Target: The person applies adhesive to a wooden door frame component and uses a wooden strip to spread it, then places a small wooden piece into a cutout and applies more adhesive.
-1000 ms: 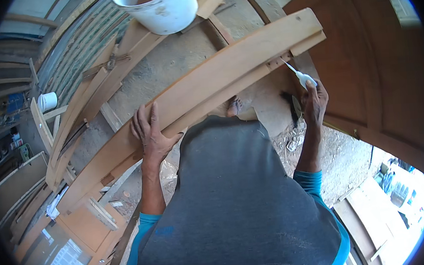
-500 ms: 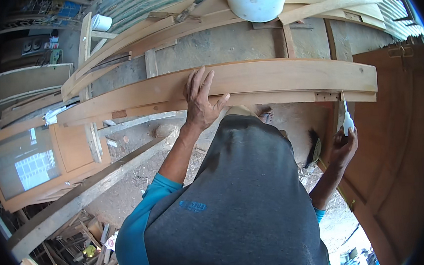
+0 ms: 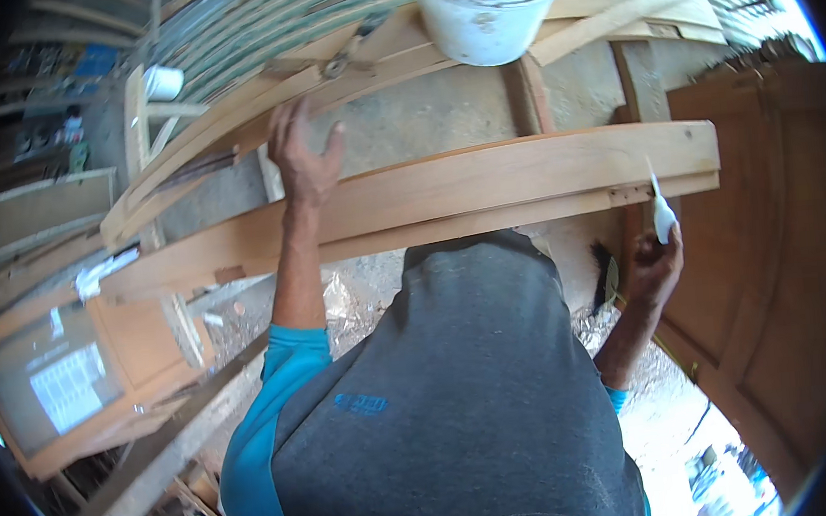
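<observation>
A long pale wooden beam [image 3: 523, 174] with a stepped edge lies crosswise in front of me. My left hand [image 3: 304, 160] is past its far edge, fingers spread and holding nothing, with the forearm crossing over the wood. In my right hand [image 3: 654, 263] is a small white squeeze bottle [image 3: 664, 219] with a thin pointed nozzle. The nozzle points up over the beam's right end, near a recess cut [image 3: 629, 194] in its near edge. Whether the tip touches the wood I cannot tell.
Beyond the beam stands a white bucket [image 3: 484, 31] with brown contents. A dark metal tool [image 3: 344, 58] lies on loose planks [image 3: 398, 69]. Brown panelled doors [image 3: 751, 231] lean at the right. A glazed wooden frame [image 3: 115, 349] is at the left, above a grey timber [image 3: 166, 452].
My left hand has lifted off the beam and moved left and away from me, past its far edge. The bottle in my right hand has shifted slightly left and now overlaps the beam.
</observation>
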The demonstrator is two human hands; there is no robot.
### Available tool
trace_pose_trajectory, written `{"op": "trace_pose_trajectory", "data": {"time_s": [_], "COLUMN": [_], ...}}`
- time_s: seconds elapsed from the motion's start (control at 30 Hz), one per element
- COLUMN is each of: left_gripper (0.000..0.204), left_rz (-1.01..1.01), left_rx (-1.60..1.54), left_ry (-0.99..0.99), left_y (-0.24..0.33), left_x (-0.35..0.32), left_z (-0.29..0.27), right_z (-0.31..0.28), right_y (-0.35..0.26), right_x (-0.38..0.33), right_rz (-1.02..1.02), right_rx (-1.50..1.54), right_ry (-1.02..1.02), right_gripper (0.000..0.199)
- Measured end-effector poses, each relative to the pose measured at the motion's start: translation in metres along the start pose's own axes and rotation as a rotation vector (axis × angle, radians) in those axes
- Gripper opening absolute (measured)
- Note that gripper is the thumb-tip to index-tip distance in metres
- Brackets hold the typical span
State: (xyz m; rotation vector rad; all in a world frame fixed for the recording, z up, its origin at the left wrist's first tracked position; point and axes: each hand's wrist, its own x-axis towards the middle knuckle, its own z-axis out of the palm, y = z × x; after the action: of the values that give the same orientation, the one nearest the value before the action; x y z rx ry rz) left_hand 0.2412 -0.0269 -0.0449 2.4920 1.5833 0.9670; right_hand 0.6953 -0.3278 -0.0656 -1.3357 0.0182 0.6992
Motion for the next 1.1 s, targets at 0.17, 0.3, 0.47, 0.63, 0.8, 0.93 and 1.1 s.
{"op": "trace_pose_trajectory", "data": {"time_s": [0.17,0.3,0.47,0.63,0.8,0.93,1.1], "left_gripper": [0.057,0.053,0.055,0.074,0.059,0.026,0.017], "left_rz": [0.001,0.066,-0.03,-0.988,-1.149,-1.313,-1.011], "left_rx": [-0.006,-0.108,-0.85,-1.725,-1.886,-2.101,-2.073], "left_ry": [0.032,0.09,-0.593,-0.955,-0.682,-0.437,-0.239], "left_y": [-0.033,-0.011,0.105,0.182,0.228,0.222,0.251], "left_x": [0.03,0.05,0.046,0.038,0.072,0.084,0.053], "left_z": [0.012,0.024,0.064,0.171,0.239,0.296,0.285], "right_z": [0.037,0.035,0.028,0.04,0.049,0.03,0.004], "right_y": [-0.01,-0.008,0.005,0.005,-0.019,-0.021,0.007], "right_x": [-0.029,-0.038,-0.036,0.001,0.066,0.118,0.162], "right_rz": [-0.018,-0.025,-0.053,-0.16,-0.351,-0.638,-0.539], "right_rx": [0.034,0.104,0.202,0.008,-0.429,-0.633,-0.643], "right_ry": [-0.03,-0.044,-0.067,-0.07,0.075,-0.036,-0.156], "right_gripper": [0.04,0.032,0.036,0.037,0.031,0.024,0.028]}}
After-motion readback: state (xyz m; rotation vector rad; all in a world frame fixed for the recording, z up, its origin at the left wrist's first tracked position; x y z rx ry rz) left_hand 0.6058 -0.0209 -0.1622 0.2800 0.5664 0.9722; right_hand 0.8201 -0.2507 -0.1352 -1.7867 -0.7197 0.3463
